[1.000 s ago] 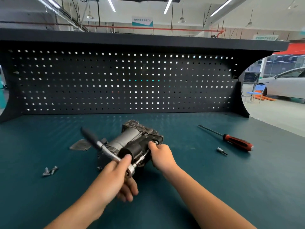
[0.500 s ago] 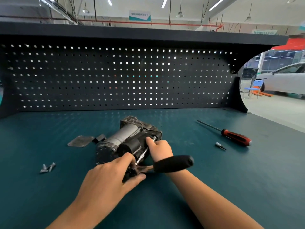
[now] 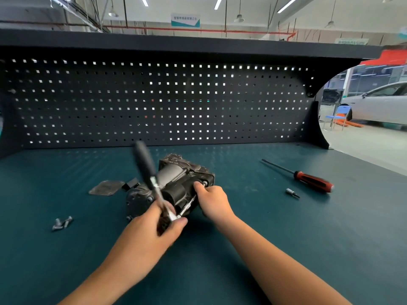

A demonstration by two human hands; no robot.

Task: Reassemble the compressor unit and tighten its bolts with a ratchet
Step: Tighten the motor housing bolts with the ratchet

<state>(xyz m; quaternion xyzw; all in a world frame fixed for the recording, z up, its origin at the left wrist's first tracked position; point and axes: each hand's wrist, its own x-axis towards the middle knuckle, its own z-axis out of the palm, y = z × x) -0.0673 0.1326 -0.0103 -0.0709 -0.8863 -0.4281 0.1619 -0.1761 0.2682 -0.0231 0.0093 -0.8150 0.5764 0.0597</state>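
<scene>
The grey and black compressor unit lies on its side in the middle of the teal bench. My left hand grips the head end of the ratchet, whose black handle stands blurred, pointing up and away. A thin extension bar runs from the ratchet head toward a bolt on the compressor's right end. My right hand holds the compressor's right end, thumb near that bolt. Several loose bolts lie at the left.
A flat grey cover plate lies left of the compressor. A red-handled screwdriver and a small bit socket lie at the right. A dark pegboard wall closes the back of the bench.
The ratchet handle has swung from pointing right, over my right wrist, to standing up and to the left. My right hand stays on the compressor.
</scene>
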